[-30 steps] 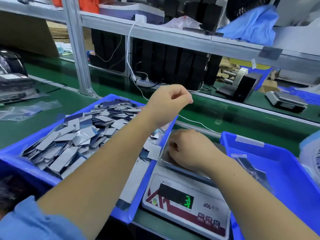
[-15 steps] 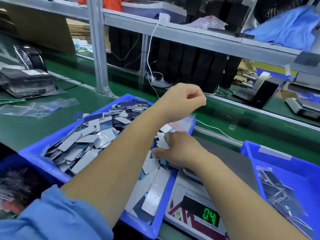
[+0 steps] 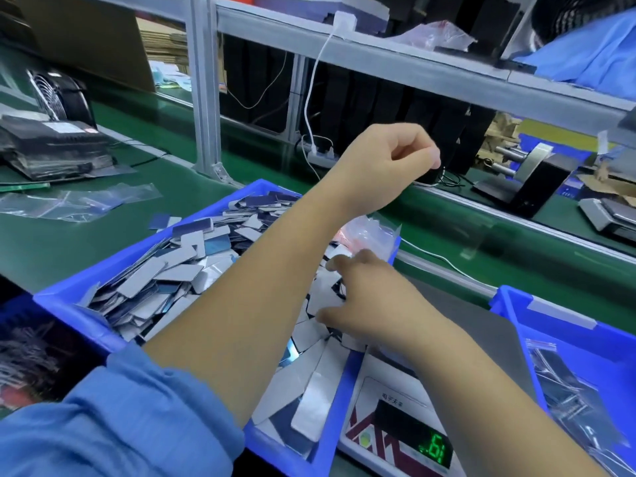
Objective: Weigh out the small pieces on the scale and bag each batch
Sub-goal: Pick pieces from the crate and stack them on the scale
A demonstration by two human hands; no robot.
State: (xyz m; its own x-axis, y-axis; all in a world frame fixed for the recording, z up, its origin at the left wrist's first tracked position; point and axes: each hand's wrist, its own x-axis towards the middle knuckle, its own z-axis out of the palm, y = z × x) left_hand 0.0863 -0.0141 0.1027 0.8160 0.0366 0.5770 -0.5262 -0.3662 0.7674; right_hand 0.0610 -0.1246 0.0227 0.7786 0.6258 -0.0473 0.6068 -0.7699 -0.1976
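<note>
The right hand has left the scale and is now reaching into the blue bin, fingers spread over the small pieces. The left hand is still pinching a clear bag above, so another batch is starting.

Bin: bright blue.
Pieces: pale grey-white, navy and light blue, mixed.
Belt: dark green.
Scale: white face with maroon chevrons (green glowing digits on black).
Sleeve: mid blue.
Bags: clear.
Shelf frame: silver-grey.
</note>
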